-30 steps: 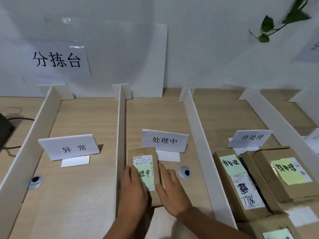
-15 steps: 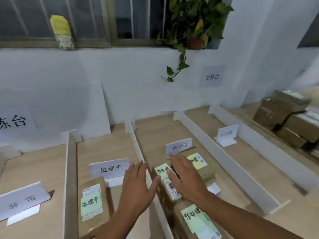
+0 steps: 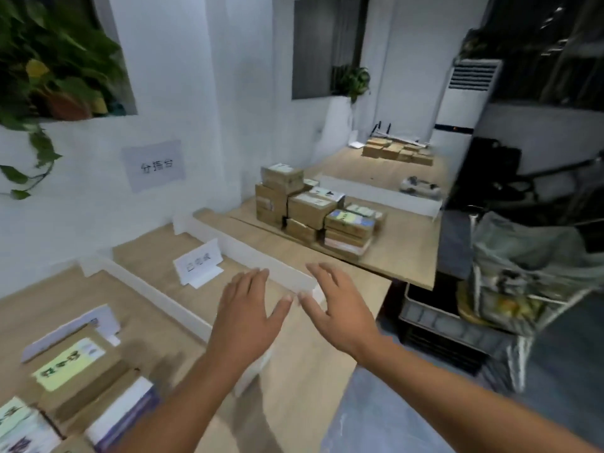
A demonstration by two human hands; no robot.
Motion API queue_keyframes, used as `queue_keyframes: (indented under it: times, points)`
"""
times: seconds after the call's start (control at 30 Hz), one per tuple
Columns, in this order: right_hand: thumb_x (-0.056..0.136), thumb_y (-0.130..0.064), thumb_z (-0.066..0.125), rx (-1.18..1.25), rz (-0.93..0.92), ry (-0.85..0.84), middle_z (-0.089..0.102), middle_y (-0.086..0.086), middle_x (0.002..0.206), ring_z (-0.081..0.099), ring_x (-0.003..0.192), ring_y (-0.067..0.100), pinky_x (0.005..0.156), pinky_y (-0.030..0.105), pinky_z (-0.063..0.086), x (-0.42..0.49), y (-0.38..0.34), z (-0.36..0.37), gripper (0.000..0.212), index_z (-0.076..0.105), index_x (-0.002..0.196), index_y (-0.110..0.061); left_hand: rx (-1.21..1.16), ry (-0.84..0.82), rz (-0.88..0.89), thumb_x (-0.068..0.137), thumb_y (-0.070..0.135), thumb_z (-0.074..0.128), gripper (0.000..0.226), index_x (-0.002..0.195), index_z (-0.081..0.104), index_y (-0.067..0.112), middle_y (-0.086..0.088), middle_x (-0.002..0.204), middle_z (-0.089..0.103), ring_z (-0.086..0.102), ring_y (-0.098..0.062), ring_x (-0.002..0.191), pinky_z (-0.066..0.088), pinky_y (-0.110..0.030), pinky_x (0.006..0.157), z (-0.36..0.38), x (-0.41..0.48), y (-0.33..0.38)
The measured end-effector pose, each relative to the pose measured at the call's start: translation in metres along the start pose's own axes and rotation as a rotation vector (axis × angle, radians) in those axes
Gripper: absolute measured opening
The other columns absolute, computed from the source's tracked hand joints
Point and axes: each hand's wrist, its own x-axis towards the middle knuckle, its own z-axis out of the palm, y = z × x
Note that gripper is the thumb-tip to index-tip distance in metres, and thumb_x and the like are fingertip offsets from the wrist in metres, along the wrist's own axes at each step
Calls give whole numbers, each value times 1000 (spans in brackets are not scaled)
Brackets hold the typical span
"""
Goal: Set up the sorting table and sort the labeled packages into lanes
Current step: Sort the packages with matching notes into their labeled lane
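Head cam: L hand [image 3: 243, 317] and R hand [image 3: 340, 308] both empty, fingers spread flat, hovering over the last lane's near end, just by the divider [image 3: 238, 246]. Unsorted stack [image 3: 304, 207] sits on the next table, well apart from both hands. Sorted pkgs [image 3: 72, 364] lie lower left. Risk, imo: reaching across for the stack, a forearm clips that thin divider and skews the lane. Stack's uneven too, so a side grab could tip the top boxes. Sign [image 3: 197, 261] too blurred to read.
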Motion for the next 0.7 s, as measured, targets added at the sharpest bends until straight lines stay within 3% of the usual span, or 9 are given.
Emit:
queue_keyframes:
  times: [0.13,0.3,0.7]
  points:
    - [100,-58,44,-63,102,49,40,-6,151,34,141,12,115,37,35,-11,98,-72,62,37,154,-29,-35,-26,68,95,59,48,69,148,45,16,-3,152,46,31,-24,144,22,-39,119,64,41,94]
    - [96,-66,37,-81,195,81,41,-8,150,36,140,11,114,35,37,-8,192,-126,68,37,154,-31,-65,-53,108,95,56,51,65,146,47,15,-2,149,48,33,-22,141,28,-43,119,124,90,160]
    - [102,-52,46,-92,202,-1,39,-5,153,36,142,12,115,33,34,141,367,-123,59,38,155,-26,-57,-87,33,96,59,50,71,152,38,17,-3,158,39,26,-25,148,25,-43,122,265,283,183]
